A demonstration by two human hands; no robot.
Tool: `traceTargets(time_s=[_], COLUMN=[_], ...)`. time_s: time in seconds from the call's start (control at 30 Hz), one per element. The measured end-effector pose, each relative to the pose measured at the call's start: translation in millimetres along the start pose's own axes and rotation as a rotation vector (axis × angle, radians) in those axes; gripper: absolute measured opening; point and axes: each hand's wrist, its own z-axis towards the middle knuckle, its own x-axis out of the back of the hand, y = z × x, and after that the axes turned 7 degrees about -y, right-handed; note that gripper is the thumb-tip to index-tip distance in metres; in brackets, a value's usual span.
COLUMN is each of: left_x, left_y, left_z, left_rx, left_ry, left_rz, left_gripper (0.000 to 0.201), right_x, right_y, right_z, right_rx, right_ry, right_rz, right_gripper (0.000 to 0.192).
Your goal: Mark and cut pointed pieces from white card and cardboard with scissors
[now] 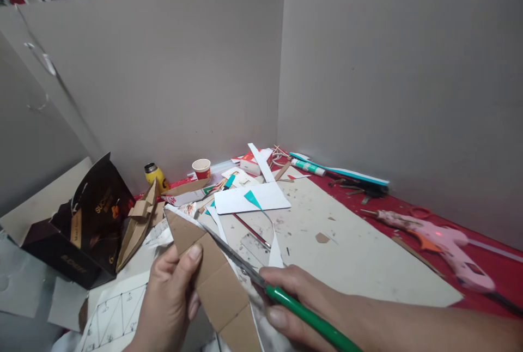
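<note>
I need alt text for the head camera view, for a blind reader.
The left hand holds a brown cardboard piece while the right hand cuts it with green-handled scissors. A pink glue gun lies right, on the cluttered table.

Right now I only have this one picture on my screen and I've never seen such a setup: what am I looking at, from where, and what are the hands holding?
There is no machine: this is one camera worn on a person's head, looking forward and down at their two bare hands. The left hand grips a brown cardboard piece, thumb on top. The right hand holds green-handled scissors, blades lying along the cardboard's edge. They work over a large grey board on a red table strewn with paper scraps. Nearby lie a pink glue gun, a white sheet with a teal triangle, a paper cup and a dark box.
</note>
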Motion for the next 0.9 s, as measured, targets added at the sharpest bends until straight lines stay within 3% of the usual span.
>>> traceTargets(time_s=[0.27, 0.67, 0.9], left_x=[0.1, 2.4, 1.0], left_y=[1, 1, 0], left_z=[1, 3, 3], left_rx=[0.048, 0.057, 0.059], left_ry=[-0.056, -0.11, -0.09], left_rz=[-0.02, -0.008, -0.033], left_gripper=[0.029, 0.027, 0.027], right_x=[1, -5, -5], right_y=[-7, 12, 17], right_z=[-1, -9, -4], right_rx=[0.029, 0.011, 0.036], right_ry=[-0.013, 0.044, -0.051], right_rz=[-0.135, -0.081, 0.048], right_gripper=[0.07, 0.055, 0.054])
